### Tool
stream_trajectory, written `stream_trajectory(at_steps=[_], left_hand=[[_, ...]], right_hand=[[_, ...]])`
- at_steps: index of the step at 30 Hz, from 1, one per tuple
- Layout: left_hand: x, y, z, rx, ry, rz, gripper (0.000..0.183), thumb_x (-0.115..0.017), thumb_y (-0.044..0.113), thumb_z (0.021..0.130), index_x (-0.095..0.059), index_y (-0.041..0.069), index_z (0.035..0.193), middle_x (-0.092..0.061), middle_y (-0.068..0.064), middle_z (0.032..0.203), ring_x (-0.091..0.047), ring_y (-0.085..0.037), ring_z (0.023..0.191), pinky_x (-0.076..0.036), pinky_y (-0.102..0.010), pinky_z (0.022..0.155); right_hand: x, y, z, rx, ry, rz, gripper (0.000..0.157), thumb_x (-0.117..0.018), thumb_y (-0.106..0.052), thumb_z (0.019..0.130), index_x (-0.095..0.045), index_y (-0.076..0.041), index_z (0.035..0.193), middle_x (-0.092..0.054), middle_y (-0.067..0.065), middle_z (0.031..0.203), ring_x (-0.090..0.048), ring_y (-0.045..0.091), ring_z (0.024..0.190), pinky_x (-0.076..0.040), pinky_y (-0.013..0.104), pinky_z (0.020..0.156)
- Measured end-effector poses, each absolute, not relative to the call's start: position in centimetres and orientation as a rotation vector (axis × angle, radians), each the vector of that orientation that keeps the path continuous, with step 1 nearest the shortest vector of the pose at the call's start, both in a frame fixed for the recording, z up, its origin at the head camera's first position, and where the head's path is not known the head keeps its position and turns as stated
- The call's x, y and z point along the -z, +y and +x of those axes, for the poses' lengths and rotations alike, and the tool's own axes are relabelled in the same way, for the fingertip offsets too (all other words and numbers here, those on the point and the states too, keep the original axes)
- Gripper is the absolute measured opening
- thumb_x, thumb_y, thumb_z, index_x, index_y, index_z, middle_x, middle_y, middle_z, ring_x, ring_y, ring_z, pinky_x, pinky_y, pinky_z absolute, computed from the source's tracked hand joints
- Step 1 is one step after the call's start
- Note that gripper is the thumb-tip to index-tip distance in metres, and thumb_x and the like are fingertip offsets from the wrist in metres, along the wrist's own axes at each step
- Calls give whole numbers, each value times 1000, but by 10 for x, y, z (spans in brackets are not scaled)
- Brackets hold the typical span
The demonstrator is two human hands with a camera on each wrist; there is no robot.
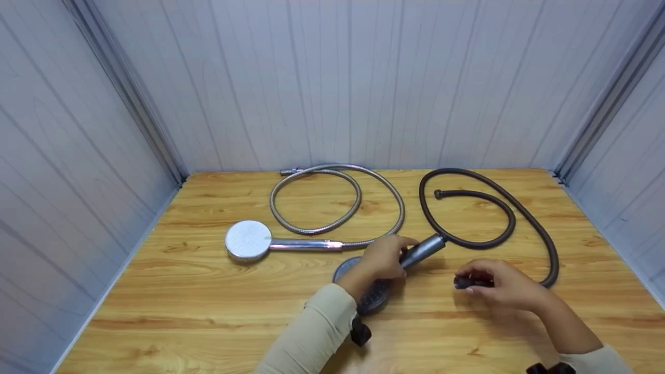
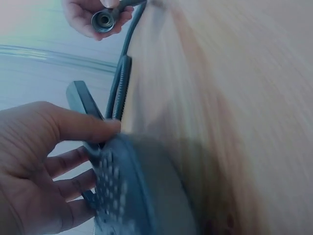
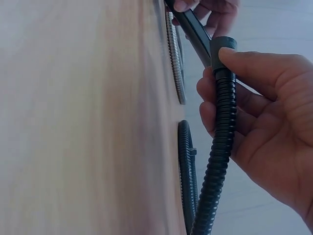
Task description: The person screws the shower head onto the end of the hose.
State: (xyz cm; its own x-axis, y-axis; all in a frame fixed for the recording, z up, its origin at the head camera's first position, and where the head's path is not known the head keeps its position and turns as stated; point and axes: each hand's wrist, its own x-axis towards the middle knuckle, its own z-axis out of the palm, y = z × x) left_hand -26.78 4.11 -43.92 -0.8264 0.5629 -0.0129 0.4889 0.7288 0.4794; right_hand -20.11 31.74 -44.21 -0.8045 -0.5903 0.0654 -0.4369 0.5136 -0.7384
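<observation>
Thumb and fingers of a person's left hand (image 1: 384, 257) grip a dark grey, round-faced shower head (image 1: 374, 300) at its neck, nozzles showing, a hold that seems to leave the tubular handle (image 1: 425, 250) free at its outer end. The right hand (image 1: 504, 285) pinches a black, ribbed, flexible hose (image 1: 546, 244) just behind and on its flared end collar (image 1: 460, 282), thumb on one side and fingers on the other, probably to keep the hollow mouth uncovered and turned toward the left hand. Handle and collar are apart. The hose loops back across the wood-grain table (image 1: 208, 317), its small end nut (image 1: 438, 194) lying inside the loop. Left of it, untouched, lies a silver shower head with a pale round face (image 1: 248, 239), joined to a coiled silver metal hose (image 1: 401, 202). White panelled walls (image 1: 363, 78) stand behind.
</observation>
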Motion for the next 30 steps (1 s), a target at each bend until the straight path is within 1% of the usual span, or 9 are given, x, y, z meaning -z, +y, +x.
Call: stream_trajectory(at_steps=[4,8,10,16,21,26,30], left_hand=[[437,36,-268,-745,2775,840,78,-88,5,64,-61,25,134,-68,5,109,-59,-7,87,-46,-21,77],[436,30,-268,-848,2727,867,78,-90,7,65,-61,26,135,-68,5,110,-60,-7,88,-46,-21,78],[437,26,-269,-925,2682,875,78,-90,7,65,-61,26,135,-68,5,109,-59,-7,86,-46,-21,77],[437,17,-269,-1095,2561,896,77,-89,2,66,-61,25,134,-66,8,105,-57,-6,73,-47,-20,68],[438,12,-269,-1117,2529,985,78,-88,1,66,-60,24,135,-66,8,103,-57,-6,70,-47,-19,66],[436,7,-269,-1190,2474,992,77,-86,-2,67,-61,24,135,-65,8,103,-60,-8,75,-49,-21,67],[435,4,-268,-1249,2439,1003,75,-85,-3,68,-61,23,134,-65,7,106,-62,-9,85,-50,-22,70]], right_hand=[[440,321,-203,1183,2547,-876,27,-68,-15,92,-65,-6,117,-66,8,109,-62,15,94,-50,26,78],[438,324,-205,1188,2563,-912,27,-68,-13,91,-65,-6,118,-67,9,109,-63,17,94,-50,26,77],[436,325,-206,1192,2563,-918,27,-68,-11,91,-65,-5,118,-67,9,109,-63,18,94,-51,26,77],[431,324,-210,1177,2583,-892,27,-67,-14,93,-66,-6,118,-67,9,110,-62,12,92,-51,26,74],[428,324,-211,1204,2609,-940,25,-67,-8,92,-66,-4,117,-67,11,109,-62,10,90,-52,25,72],[426,324,-210,1248,2627,-948,24,-67,-3,91,-65,-4,114,-67,10,106,-62,8,92,-52,24,75],[423,324,-210,1287,2618,-921,24,-66,-4,91,-65,-4,115,-67,11,106,-63,9,90,-52,26,73]])
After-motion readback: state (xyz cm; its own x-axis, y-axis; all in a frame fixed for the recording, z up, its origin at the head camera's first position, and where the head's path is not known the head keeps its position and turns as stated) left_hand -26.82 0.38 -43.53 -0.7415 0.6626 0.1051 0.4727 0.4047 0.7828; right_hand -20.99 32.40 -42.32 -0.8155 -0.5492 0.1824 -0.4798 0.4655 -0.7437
